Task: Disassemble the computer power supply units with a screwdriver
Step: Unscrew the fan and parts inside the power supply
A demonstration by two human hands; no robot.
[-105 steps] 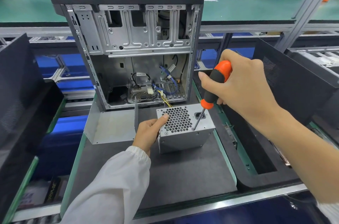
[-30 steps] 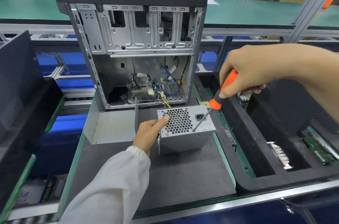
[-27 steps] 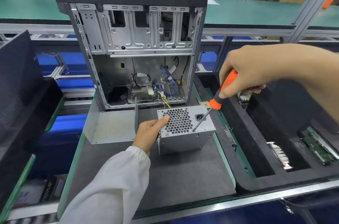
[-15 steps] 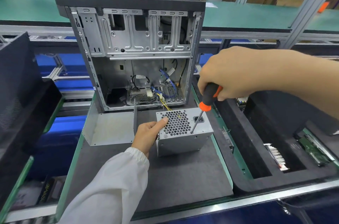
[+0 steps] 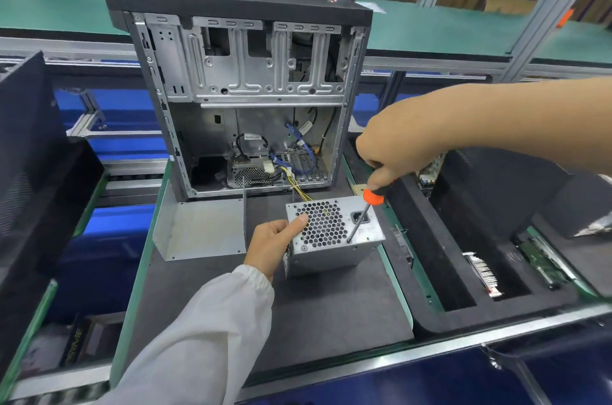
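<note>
From the head camera, a grey power supply sits on the dark mat, just near of the open case, its honeycomb grille facing up. The left hand grips its left side, thumb laid on the grille's left edge, the other fingers hidden behind the housing. The right hand hangs above and to the right, fingers closed round the screwdriver handle. The shaft slants down-left, its tip touching the top face near the grille's near-right corner. A loose metal panel lies to the left.
</note>
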